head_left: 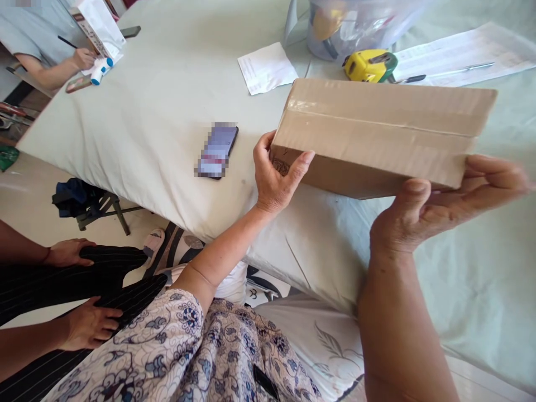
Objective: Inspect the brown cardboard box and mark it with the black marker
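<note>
A brown cardboard box is held up at a tilt over the cloth-covered table, with clear tape along its top seam. My left hand grips its left end, the thumb on the near side and the fingers partly hidden behind the corner. At the right end, my right hand supports the lower corner. Its thumb presses near the bottom edge, while its fingers reach out past the corner, slightly blurred. Left of the box, a smartphone lies on the table.
Behind the box are a yellow tape measure, a pen, papers and a clear plastic tub. A folded white paper lies nearby. One person sits writing at far left; another person's hands rest on striped trousers.
</note>
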A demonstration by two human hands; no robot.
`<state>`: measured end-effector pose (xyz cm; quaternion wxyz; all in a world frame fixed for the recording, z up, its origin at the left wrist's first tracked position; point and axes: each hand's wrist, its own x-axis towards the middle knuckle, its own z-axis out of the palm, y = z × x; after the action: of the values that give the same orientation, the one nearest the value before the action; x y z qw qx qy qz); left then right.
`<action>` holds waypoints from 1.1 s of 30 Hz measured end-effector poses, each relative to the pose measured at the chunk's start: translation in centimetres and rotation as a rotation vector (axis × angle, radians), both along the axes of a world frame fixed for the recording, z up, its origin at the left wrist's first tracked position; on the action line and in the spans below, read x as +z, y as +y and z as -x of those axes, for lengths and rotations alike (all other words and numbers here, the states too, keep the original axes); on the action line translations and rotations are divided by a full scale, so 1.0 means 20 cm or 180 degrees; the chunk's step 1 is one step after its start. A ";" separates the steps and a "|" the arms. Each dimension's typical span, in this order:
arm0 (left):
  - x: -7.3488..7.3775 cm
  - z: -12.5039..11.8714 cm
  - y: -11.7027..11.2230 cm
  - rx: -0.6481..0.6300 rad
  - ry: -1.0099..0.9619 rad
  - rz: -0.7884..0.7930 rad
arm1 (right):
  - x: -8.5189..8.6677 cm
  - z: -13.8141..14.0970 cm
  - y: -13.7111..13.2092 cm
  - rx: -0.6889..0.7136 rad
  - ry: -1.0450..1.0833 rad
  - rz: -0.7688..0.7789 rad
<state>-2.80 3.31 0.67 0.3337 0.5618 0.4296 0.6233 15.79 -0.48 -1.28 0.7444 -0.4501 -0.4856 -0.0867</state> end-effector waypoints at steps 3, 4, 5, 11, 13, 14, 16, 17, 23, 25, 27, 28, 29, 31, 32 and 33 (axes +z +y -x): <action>0.01 -0.01 -0.02 -0.0036 -0.0037 0.0061 | 0.01 0.02 -0.01 -0.0295 -0.0106 -0.0163; 0.01 -0.02 -0.03 -0.0020 -0.0036 0.0089 | 0.01 0.02 -0.01 -0.0367 -0.0122 -0.0192; 0.01 -0.02 -0.03 0.0005 -0.0023 0.0108 | 0.02 0.03 -0.01 -0.0415 -0.0126 -0.0222; 0.04 -0.05 -0.07 0.0073 0.0144 -0.0029 | 0.02 0.04 -0.02 -0.0591 -0.0371 -0.0185; 0.04 -0.05 -0.07 0.0087 0.0216 -0.0003 | 0.02 0.05 -0.04 -0.0663 -0.0482 0.0006; 0.05 -0.05 -0.07 0.0100 0.0244 0.0024 | 0.02 0.05 -0.05 -0.0707 -0.0520 0.0074; 0.05 -0.05 -0.08 0.0109 0.0266 0.0072 | 0.02 0.05 -0.06 -0.0809 -0.0524 0.0182; 0.05 -0.06 -0.08 0.0102 0.0261 0.0086 | 0.02 0.05 -0.06 -0.0854 -0.0505 0.0231; 0.05 -0.07 -0.09 0.0027 0.0152 0.0095 | 0.02 0.06 -0.05 -0.0871 -0.0367 0.0269; 0.05 -0.07 -0.09 0.0017 0.0132 0.0097 | 0.02 0.06 -0.04 -0.0815 -0.0393 0.0135; 0.05 -0.07 -0.09 0.0023 0.0140 0.0122 | 0.01 0.05 -0.03 -0.0787 -0.0456 0.0061; 0.05 -0.07 -0.08 0.0024 0.0146 0.0136 | 0.00 0.04 -0.03 -0.0770 -0.0492 0.0071; 0.05 -0.07 -0.08 0.0017 0.0148 0.0145 | 0.00 0.03 -0.03 -0.0751 -0.0535 0.0079; 0.04 -0.07 -0.08 -0.0007 0.0143 0.0149 | 0.00 0.02 -0.03 -0.0695 -0.0615 0.0107; 0.04 -0.07 -0.08 -0.0021 0.0142 0.0150 | 0.00 0.02 -0.04 -0.0661 -0.0643 0.0126; 0.04 -0.06 -0.07 -0.0032 0.0144 0.0152 | 0.00 0.02 -0.04 -0.0623 -0.0661 0.0154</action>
<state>-1.51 1.81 1.51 0.3403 0.5697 0.4489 0.5984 15.44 -1.24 -1.27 0.6670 -0.5017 -0.5157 -0.1933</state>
